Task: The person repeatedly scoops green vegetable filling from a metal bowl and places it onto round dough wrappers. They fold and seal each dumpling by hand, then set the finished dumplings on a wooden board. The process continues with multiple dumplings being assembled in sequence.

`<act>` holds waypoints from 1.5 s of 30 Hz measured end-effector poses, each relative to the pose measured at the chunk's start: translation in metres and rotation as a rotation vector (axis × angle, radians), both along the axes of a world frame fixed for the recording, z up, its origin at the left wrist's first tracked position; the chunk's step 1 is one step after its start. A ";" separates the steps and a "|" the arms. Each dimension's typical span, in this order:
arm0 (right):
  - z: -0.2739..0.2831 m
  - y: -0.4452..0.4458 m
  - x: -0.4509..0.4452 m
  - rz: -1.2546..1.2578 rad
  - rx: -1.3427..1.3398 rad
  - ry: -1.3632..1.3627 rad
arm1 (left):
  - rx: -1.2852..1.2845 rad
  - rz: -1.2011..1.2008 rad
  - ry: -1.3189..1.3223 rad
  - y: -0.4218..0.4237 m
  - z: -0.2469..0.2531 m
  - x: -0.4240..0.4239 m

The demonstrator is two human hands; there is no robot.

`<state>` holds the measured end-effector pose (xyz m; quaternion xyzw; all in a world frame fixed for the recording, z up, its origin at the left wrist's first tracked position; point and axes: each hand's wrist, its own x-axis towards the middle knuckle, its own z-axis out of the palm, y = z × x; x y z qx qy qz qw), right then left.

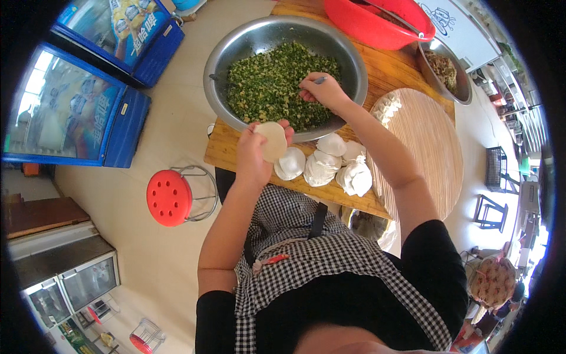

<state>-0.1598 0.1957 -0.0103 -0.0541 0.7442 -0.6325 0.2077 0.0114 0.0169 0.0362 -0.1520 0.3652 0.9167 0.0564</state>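
My left hand (256,155) holds a round dough wrapper (272,141) at the near rim of a large steel bowl (221,106). Chopped green filling with yellow bits (274,84) spreads over the bowl's bottom. My right hand (323,90) is over the filling, closed around a metal utensil (320,80) whose lower end is hidden. Stacks of white dough wrappers (319,168) lie on the wooden table (230,150) between the bowl and my apron. Under my right forearm is a round wooden board (424,146), with several folded dumplings (387,108) at its far left edge.
A red basin (376,31) with a long-handled utensil stands beyond the bowl, beside a smaller steel bowl (446,71) of brownish filling. On the floor at left is a red-topped stool (169,198). Blue glass-door coolers (119,128) stand farther left.
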 end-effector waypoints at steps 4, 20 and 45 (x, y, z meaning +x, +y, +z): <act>0.030 0.019 0.016 -0.133 -0.097 -0.019 | -0.044 0.142 0.027 -0.005 -0.002 -0.040; 0.070 0.006 0.079 0.118 0.404 1.471 | 0.265 0.276 -0.105 0.012 -0.003 -0.105; 0.048 0.017 0.048 -0.221 -0.264 0.469 | 0.217 0.192 0.049 0.010 -0.011 -0.099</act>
